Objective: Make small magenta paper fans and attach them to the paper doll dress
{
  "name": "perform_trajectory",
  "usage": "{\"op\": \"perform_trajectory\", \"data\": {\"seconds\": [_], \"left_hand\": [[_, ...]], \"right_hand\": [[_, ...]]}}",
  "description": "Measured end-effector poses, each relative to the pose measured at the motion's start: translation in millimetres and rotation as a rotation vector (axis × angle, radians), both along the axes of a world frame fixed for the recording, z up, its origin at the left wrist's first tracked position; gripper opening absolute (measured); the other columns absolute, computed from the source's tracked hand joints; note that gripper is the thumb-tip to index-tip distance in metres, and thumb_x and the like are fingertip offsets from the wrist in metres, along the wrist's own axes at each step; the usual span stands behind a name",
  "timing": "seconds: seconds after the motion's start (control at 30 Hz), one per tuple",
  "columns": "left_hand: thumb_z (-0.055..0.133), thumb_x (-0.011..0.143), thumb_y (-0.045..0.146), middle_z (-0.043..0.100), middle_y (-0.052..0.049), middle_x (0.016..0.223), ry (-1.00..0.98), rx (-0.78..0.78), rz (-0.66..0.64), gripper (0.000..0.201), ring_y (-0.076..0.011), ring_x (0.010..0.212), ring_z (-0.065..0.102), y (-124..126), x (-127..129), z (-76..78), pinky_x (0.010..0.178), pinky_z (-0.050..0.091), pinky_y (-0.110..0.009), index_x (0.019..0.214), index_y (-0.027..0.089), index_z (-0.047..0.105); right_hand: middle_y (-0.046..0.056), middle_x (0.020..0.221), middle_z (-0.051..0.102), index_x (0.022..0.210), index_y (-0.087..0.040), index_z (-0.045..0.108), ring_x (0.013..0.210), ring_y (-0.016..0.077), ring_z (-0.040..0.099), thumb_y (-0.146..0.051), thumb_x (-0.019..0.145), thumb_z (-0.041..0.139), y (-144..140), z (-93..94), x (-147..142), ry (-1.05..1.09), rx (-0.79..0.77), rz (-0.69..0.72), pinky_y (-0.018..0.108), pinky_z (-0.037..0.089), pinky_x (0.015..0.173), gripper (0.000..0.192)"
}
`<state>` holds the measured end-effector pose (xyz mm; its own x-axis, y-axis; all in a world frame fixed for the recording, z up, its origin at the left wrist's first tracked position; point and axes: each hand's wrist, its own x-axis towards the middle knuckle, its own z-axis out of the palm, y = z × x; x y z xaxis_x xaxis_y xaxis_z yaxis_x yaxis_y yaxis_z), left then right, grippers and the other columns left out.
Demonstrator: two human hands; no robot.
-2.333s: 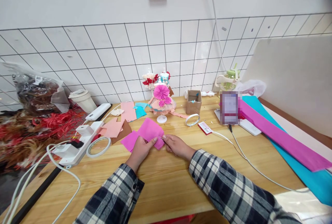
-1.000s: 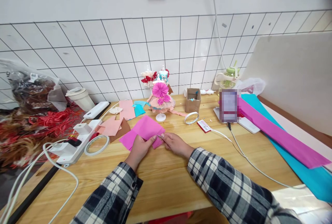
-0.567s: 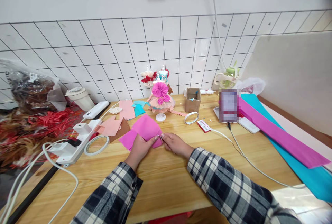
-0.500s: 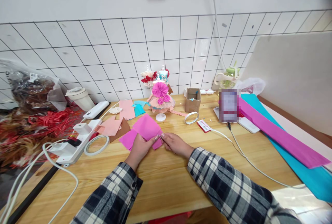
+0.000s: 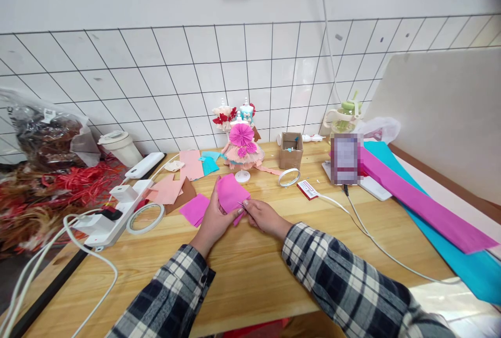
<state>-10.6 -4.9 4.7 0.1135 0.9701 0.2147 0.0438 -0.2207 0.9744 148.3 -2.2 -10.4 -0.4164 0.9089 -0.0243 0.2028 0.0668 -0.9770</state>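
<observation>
A piece of bright pink paper (image 5: pixel 231 192) is gripped between the thumb and fingers of my left hand (image 5: pixel 213 219), raised above the tabletop. Closed at the paper's right side, my right hand (image 5: pixel 264 217) pinches a thin dark metal tool (image 5: pixel 241 204) whose tip meets the paper. Most of the tool is hidden by my fingers, so its kind is unclear. Another pink paper piece (image 5: pixel 194 210) lies flat to the left of my left hand. Behind the hands, a miniature dress form (image 5: pixel 241 145) wears a peach skirt and pink pleated paper rosettes.
Paper scraps (image 5: pixel 190 165) and a tape roll (image 5: pixel 145 218) lie left, beside a power strip (image 5: pixel 129 207) with loose cables. A second tape roll (image 5: pixel 289 177) and a small cardboard box (image 5: pixel 291 151) stand behind right. Long paper sheets (image 5: pixel 422 197) and a phone (image 5: pixel 346 159) occupy the right.
My left hand's fingers have come up behind the pink paper and folded or turned it rightward, so it looks smaller. The flat pink piece is more exposed. My right hand has barely moved.
</observation>
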Motion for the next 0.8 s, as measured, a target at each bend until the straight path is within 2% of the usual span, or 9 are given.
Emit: {"op": "perform_trajectory", "data": {"seconds": [0.1, 0.17, 0.33, 0.53, 0.8], "left_hand": [[0.074, 0.068, 0.029, 0.039, -0.015, 0.142, 0.011, 0.003, -0.027, 0.102, -0.0225, 0.113, 0.056, -2.3, 1.8, 1.3, 0.088, 0.052, -0.032, 0.146, 0.027, 0.008], [0.074, 0.070, 0.032, 0.041, -0.014, 0.141, 0.023, -0.008, -0.031, 0.103, -0.0221, 0.111, 0.057, -2.6, 1.5, 2.3, 0.087, 0.052, -0.031, 0.146, 0.027, 0.005], [0.064, 0.078, 0.038, 0.049, -0.013, 0.135, 0.014, -0.001, 0.062, 0.082, -0.0220, 0.120, 0.051, 1.7, -2.7, 2.4, 0.096, 0.046, -0.032, 0.144, 0.021, 0.019], [0.073, 0.069, 0.030, 0.045, -0.014, 0.138, -0.063, -0.025, 0.075, 0.095, -0.0242, 0.120, 0.051, 4.2, -2.5, -0.8, 0.094, 0.049, -0.033, 0.145, 0.023, 0.017], [0.076, 0.065, 0.023, 0.046, -0.013, 0.137, -0.131, -0.039, 0.099, 0.100, -0.0229, 0.118, 0.052, 4.3, -1.7, 0.5, 0.095, 0.047, -0.035, 0.145, 0.025, 0.016]], "right_hand": [[-0.003, 0.049, 0.042, 0.071, -0.021, 0.044, 0.045, 0.0110, 0.038, -0.052, 0.094, 0.028, 1.7, -4.4, -1.4, -0.013, 0.048, -0.031, 0.024, 0.032, 0.048, 0.042], [-0.003, 0.051, 0.043, 0.070, -0.021, 0.044, 0.046, 0.0111, 0.038, -0.054, 0.094, 0.028, 3.3, -8.2, -2.0, -0.021, 0.075, -0.050, 0.024, 0.032, 0.049, 0.044], [-0.002, 0.053, 0.045, 0.068, -0.021, 0.042, 0.049, 0.0117, 0.041, -0.055, 0.093, 0.027, 5.5, -13.6, -2.1, -0.041, 0.126, -0.056, 0.024, 0.033, 0.051, 0.045], [-0.001, 0.055, 0.046, 0.068, -0.021, 0.042, 0.050, 0.0120, 0.042, -0.054, 0.094, 0.026, 4.2, -11.7, -1.4, -0.050, 0.125, -0.063, 0.025, 0.034, 0.052, 0.045], [-0.003, 0.053, 0.044, 0.067, -0.021, 0.042, 0.049, 0.0114, 0.041, -0.052, 0.093, 0.031, 4.2, -9.8, -2.7, -0.034, 0.108, -0.076, 0.024, 0.032, 0.050, 0.042]]}}
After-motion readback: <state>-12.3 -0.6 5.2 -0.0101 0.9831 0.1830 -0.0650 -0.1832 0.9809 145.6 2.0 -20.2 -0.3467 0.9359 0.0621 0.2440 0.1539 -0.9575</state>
